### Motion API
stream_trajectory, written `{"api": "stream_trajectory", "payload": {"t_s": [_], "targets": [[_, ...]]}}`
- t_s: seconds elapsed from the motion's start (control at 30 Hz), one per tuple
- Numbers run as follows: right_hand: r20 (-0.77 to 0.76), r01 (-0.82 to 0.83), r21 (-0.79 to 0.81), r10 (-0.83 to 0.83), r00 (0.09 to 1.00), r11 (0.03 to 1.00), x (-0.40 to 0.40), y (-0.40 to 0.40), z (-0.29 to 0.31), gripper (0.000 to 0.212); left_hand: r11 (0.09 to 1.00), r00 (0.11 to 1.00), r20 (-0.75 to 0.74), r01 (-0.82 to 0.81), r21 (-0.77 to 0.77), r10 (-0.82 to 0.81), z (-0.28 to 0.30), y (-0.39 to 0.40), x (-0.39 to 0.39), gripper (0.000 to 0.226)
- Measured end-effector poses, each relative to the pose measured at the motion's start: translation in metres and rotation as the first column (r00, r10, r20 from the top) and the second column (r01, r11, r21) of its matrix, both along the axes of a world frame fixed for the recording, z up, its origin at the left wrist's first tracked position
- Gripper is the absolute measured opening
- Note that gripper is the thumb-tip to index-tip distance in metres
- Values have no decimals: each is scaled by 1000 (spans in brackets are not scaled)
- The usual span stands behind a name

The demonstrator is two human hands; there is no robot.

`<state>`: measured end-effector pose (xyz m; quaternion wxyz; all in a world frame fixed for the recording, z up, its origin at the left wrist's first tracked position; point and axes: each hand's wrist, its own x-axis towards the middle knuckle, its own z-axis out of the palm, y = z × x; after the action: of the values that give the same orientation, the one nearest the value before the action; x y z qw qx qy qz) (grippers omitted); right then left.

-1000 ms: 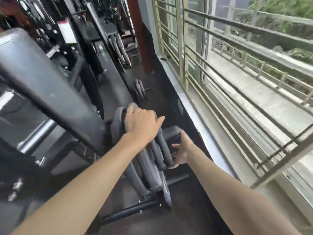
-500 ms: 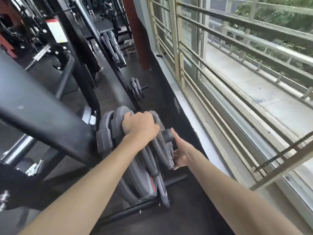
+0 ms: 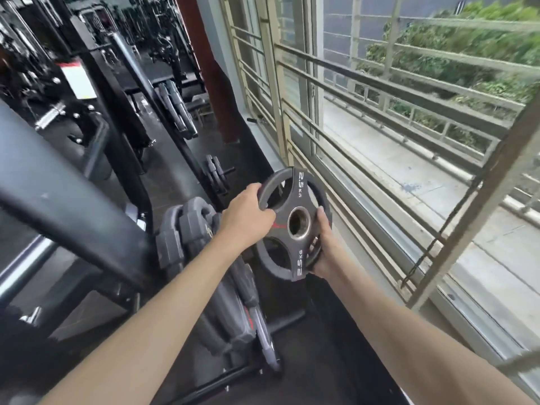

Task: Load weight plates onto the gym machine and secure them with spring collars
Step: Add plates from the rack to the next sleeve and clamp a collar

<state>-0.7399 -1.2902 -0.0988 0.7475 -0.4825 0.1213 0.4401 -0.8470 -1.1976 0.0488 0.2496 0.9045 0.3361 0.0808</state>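
Bare forearms, seemingly no sleeves

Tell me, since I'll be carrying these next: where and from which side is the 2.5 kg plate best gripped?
Grip the 2.5 kg plate by its rim at the cut-out openings, one hand on each side. The slots let fingers hook round the rim, as the left hand does at the upper left slot, while the right hand holds the lower right edge.

You stand in gym: black machine frames (image 3: 87,92), racked weight plates (image 3: 175,109), rubber floor (image 3: 163,159), barred window (image 3: 336,118) alongside.
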Motion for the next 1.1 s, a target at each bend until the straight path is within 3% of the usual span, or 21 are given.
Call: {"api": "stream_trajectory", "payload": {"t_s": [0.13, 0.27, 0.4, 0.53, 0.6, 0.77, 0.97, 1.1], "targets": [[156, 31, 68, -41, 987, 997, -11, -11, 53, 73, 975, 970, 171, -146, -171, 175, 14, 8, -50, 43], [325, -63, 152, 11, 946, 986, -59, -24, 114, 42, 911, 830, 403, -273, -310, 386, 22, 2, -132, 30], [429, -110, 228, 2, 903, 967, -149, -39, 167, 62, 864, 686, 540, -291, -410, 487, 38, -28, -236, 24], [503, -180, 229, 42, 863, 957, -257, -58, 201, 48, 860, 593, 624, -327, -392, 510, 59, -56, -349, 25], [523, -232, 251, 70, 849, 940, -310, -67, 212, 50, 853, 560, 643, -363, -376, 522, 66, -68, -403, 37], [534, -329, 261, 148, 832, 907, -425, -88, 231, 48, 822, 499, 659, -420, -384, 563, 84, -109, -520, 42], [547, -443, 226, 263, 795, 868, -518, -94, 235, 49, 804, 453, 675, -446, -393, 582, 92, -133, -627, 20], [555, -510, 223, 322, 767, 831, -568, -89, 235, 42, 740, 395, 634, -465, -486, 665, 84, -147, -684, 34]]}}
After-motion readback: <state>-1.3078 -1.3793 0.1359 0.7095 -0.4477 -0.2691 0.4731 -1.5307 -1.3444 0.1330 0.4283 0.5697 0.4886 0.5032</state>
